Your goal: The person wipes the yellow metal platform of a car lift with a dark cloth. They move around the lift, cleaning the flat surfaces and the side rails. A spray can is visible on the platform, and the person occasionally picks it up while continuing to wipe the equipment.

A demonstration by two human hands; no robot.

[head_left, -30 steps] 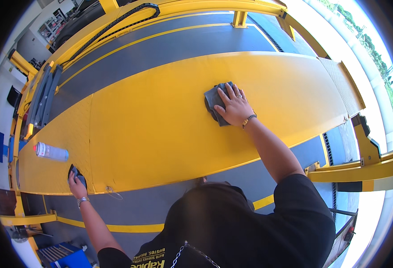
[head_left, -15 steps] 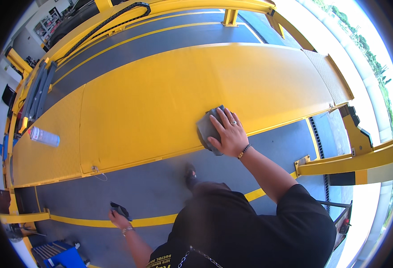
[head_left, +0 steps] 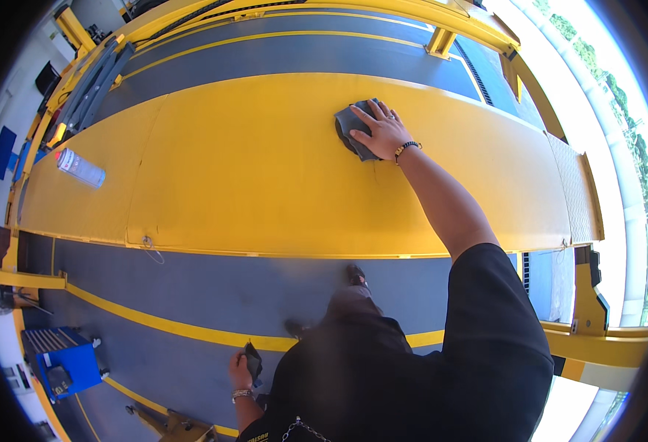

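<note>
My right hand [head_left: 384,132] holds a grey cloth [head_left: 347,131] flat against the broad yellow lift platform [head_left: 265,169], its fingers spread over the cloth's right part. That cloth lies near the platform's far edge, right of the middle. Low beside my body, my left hand [head_left: 240,372] is closed around a dark, crumpled cloth [head_left: 253,361], away from the platform. A white spray can [head_left: 81,169] with a red top lies on its side at the platform's left end, apart from both hands.
A blue tool cart [head_left: 70,361] stands on the grey floor at the lower left. A yellow post and beam [head_left: 589,295] rise at the right. Further yellow framework [head_left: 442,40] runs behind the platform. A small wire loop [head_left: 149,243] hangs from the near edge.
My right hand has slid the grey cloth away from the near edge toward the far edge. My left hand with the dark cloth has come in closer to my body.
</note>
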